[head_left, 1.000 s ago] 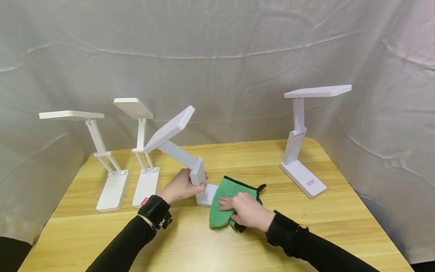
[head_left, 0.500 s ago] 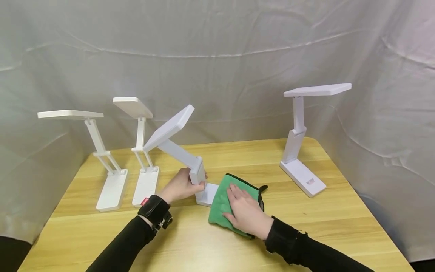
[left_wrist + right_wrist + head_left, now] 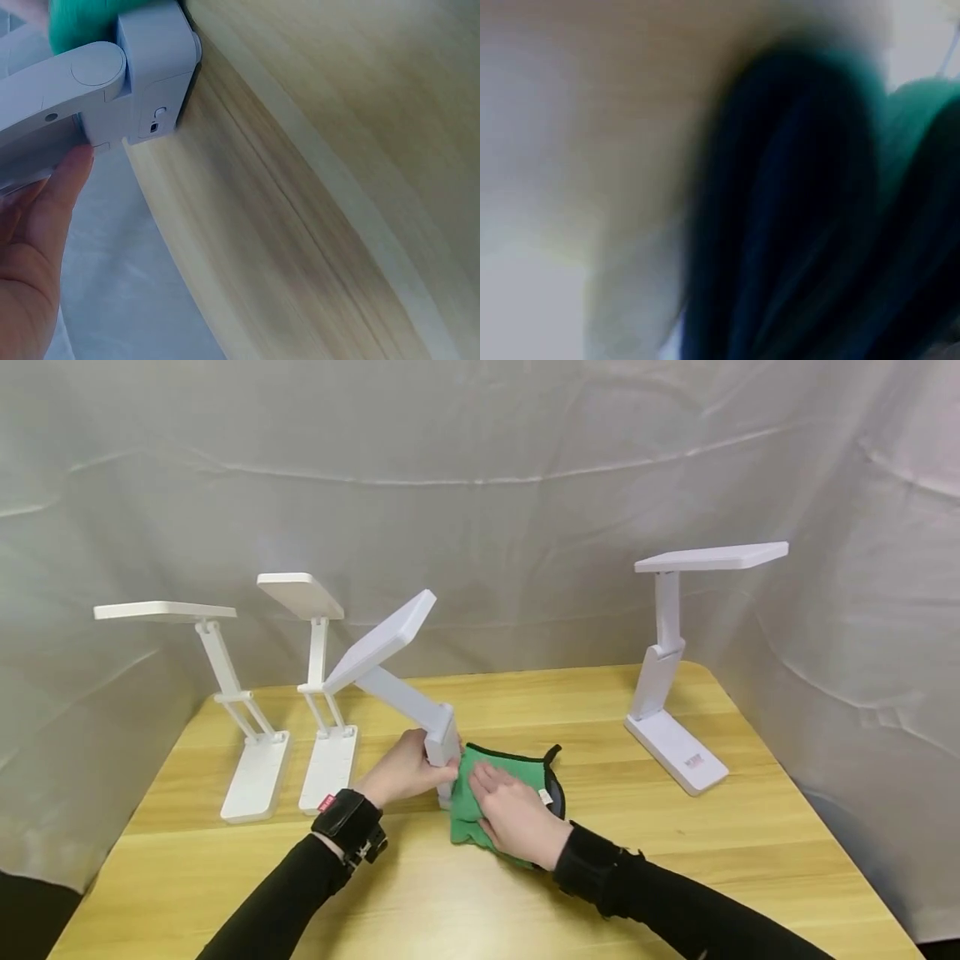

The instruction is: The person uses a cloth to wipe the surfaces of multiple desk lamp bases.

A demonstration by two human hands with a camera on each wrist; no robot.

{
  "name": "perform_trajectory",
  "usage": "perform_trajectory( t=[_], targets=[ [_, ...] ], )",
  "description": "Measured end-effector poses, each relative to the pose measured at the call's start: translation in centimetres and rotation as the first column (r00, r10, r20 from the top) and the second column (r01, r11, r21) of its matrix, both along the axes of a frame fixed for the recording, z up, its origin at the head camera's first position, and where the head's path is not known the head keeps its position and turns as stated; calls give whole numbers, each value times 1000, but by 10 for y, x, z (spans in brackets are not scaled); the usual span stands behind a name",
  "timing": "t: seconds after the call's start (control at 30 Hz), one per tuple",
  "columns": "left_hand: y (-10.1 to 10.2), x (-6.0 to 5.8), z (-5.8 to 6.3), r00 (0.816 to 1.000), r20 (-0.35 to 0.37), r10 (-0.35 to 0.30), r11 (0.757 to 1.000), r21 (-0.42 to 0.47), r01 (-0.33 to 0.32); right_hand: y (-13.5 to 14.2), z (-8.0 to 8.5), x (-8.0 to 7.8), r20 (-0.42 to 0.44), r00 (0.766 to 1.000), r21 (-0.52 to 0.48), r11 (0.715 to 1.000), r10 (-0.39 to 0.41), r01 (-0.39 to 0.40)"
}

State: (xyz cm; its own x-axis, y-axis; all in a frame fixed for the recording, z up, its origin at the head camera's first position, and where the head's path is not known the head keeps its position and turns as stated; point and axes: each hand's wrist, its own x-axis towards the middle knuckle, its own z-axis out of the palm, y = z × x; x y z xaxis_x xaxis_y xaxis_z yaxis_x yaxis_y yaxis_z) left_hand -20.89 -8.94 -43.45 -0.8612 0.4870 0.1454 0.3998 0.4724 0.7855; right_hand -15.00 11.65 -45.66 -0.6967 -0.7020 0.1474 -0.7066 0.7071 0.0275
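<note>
Near the middle of the yellow wood-grain table stands a white plastic folding desk lamp, its lower stem gripped by the left hand. The right hand, fingers loosely extended, presses a black-edged green fabric cloth over the base at about 4 o'clock. A hard push on the cloth could twist the lamp if the left grip slackens, perhaps knocking the slim-armed white lamp at 9 o'clock. The held lamp's upper arm leans towards 10 o'clock; its flat head's long axis runs from 8 to 2. The base's line is mostly hidden.
</note>
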Motion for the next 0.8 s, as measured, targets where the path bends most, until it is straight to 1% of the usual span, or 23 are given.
perform_trajectory(
  t=[0.07, 0.17, 0.23, 0.3, 0.4, 0.57, 0.63, 0.67, 0.7, 0.73, 0.8],
  targets=[
    [-1, 1, 1, 1000, 11, -3, 1000, 1, 3, 11, 2, 6, 47, 999, -53, 999, 11, -8],
    [-2, 1, 1, 1000, 14, -5, 1000, -7, 5, 28, 4, 15, 102, 995, -119, 993, -13, 25],
    [-1, 1, 1, 1000, 11, -7, 1000, -9, 7, 36, 5, 18, 115, 993, -134, 990, -33, 48],
    [-1, 1, 0, 1000, 3, -6, 1000, -13, 6, 37, 7, 17, 113, 992, -133, 989, -48, 63],
    [0, 0, 0, 1000, -7, -11, 1000, -4, 11, 25, 7, 10, 86, 995, -126, 990, -52, 63],
    [1, -2, -1, 999, -19, -33, 999, 6, 33, -4, 0, -6, -48, 998, -75, 996, -43, 40],
    [1, -2, -1, 999, -15, -36, 999, 9, 36, -6, 0, -7, -68, 997, -56, 998, -32, 28],
    [1, -2, -1, 999, -11, -34, 999, 10, 35, -4, 0, -6, -56, 998, -53, 998, -25, 22],
    [1, -2, -1, 999, -6, -36, 999, 14, 36, -1, 2, -3, -21, 1000, -62, 998, -20, 19],
    [0, -2, -1, 999, -2, -35, 999, 17, 35, 4, 3, -1, 24, 1000, -75, 997, -16, 18],
    [-1, -2, -1, 1000, 3, -29, 999, 17, 29, 16, 6, 6, 124, 992, -118, 993, -17, 32]
  ],
)
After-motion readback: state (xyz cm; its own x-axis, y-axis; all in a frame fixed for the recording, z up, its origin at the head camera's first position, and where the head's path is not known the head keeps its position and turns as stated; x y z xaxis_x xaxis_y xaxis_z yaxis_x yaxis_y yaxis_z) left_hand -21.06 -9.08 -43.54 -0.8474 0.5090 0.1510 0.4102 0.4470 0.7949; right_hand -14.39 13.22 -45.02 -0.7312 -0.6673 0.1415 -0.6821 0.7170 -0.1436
